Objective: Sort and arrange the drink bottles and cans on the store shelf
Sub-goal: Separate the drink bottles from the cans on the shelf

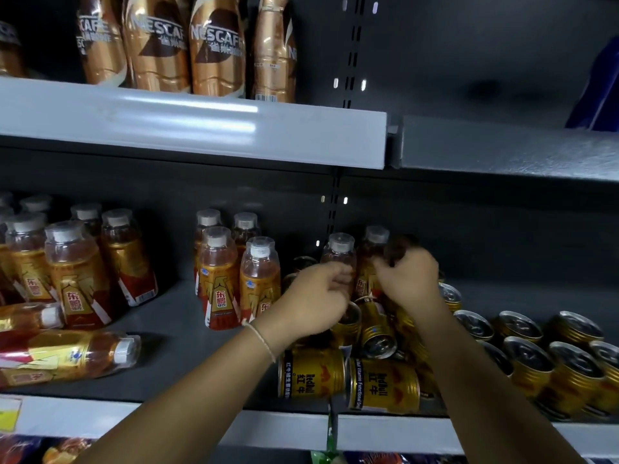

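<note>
Your left hand (316, 293) curls around the nearer of two capped bottles (341, 254), and your right hand (410, 279) closes on the one behind it (373, 249); blur hides how firm either grip is. Both bottles stand among gold cans (382, 383), probably misfiled there. Left of those cans the matching bottle group (234, 276) stands upright, the likely home. Farther left, more bottles (70, 356) lie toppled.

Bottles (219, 279) stand left of cans (529, 346); two bottles (355, 262) perhaps behind cans.
</note>
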The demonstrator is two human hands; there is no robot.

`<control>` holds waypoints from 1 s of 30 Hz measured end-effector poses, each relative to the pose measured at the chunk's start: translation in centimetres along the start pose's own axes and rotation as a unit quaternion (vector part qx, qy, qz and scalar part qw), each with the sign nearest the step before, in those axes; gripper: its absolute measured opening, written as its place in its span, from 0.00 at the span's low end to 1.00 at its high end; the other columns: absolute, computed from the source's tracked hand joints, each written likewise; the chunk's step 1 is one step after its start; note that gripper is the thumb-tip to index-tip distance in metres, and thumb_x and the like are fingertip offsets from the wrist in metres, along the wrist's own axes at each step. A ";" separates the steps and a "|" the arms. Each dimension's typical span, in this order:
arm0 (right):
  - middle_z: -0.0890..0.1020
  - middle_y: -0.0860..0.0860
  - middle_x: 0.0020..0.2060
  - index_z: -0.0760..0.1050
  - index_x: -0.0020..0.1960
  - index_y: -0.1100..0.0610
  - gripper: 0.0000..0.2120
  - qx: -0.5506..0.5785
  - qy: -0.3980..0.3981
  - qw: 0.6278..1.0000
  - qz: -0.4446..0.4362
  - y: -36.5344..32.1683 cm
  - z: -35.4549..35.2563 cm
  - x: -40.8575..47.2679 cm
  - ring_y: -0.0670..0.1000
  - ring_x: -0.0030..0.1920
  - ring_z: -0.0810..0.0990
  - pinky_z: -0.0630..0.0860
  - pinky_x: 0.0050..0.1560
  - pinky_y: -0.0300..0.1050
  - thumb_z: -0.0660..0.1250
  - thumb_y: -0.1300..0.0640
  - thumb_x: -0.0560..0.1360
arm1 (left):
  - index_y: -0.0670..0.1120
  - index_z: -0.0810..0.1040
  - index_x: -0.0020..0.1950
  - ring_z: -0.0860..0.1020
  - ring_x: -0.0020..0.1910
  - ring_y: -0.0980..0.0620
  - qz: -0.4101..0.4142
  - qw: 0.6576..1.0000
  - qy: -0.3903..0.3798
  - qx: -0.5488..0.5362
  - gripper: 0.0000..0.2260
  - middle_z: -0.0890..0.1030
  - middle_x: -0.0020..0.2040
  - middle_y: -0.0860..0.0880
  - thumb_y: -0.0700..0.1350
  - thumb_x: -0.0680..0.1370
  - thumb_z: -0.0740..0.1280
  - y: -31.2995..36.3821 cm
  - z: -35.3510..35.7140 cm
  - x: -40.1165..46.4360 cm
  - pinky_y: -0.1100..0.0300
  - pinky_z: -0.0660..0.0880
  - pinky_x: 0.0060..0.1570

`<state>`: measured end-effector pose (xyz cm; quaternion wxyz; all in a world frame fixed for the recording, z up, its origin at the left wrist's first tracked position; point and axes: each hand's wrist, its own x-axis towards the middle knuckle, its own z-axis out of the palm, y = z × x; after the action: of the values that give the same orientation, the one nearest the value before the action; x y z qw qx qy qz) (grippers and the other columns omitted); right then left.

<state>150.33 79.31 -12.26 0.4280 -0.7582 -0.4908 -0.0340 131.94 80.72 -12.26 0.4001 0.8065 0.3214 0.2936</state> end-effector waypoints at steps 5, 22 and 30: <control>0.74 0.49 0.36 0.74 0.46 0.53 0.16 -0.035 -0.170 0.979 0.106 1.4 0.6 3.2 0.48 0.41 0.75 0.71 0.41 0.43 0.71 0.42 0.75 | 0.45 0.67 0.74 0.73 0.66 0.52 -0.051 0.998 -0.031 -0.025 0.30 0.76 0.66 0.52 0.38 0.71 0.61 -0.2 2.8 2.5 0.65 0.70 0.61; 0.81 0.50 0.51 0.78 0.58 0.50 0.18 0.075 -0.137 0.986 0.063 2.2 0.2 4.8 0.49 0.48 0.77 0.73 0.50 0.42 0.76 0.47 0.71 | 0.44 0.70 0.72 0.74 0.58 0.57 -0.044 0.999 0.025 0.015 0.24 0.77 0.64 0.49 0.36 0.75 0.60 -0.3 5.0 2.6 0.78 0.66 0.47; 0.81 0.48 0.52 0.75 0.56 0.48 0.18 0.203 -0.014 0.977 0.069 2.1 -3.3 4.3 0.52 0.55 0.81 0.78 0.60 0.53 0.76 0.46 0.71 | 0.43 0.69 0.71 0.74 0.62 0.47 0.057 0.982 0.078 0.162 0.22 0.74 0.64 0.44 0.40 0.76 0.63 1.7 5.5 3.0 0.66 0.69 0.55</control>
<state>155.44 79.82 -9.42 0.5678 -0.6878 -0.4396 0.1066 138.25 79.68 -13.01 0.2202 0.8524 0.3483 0.3219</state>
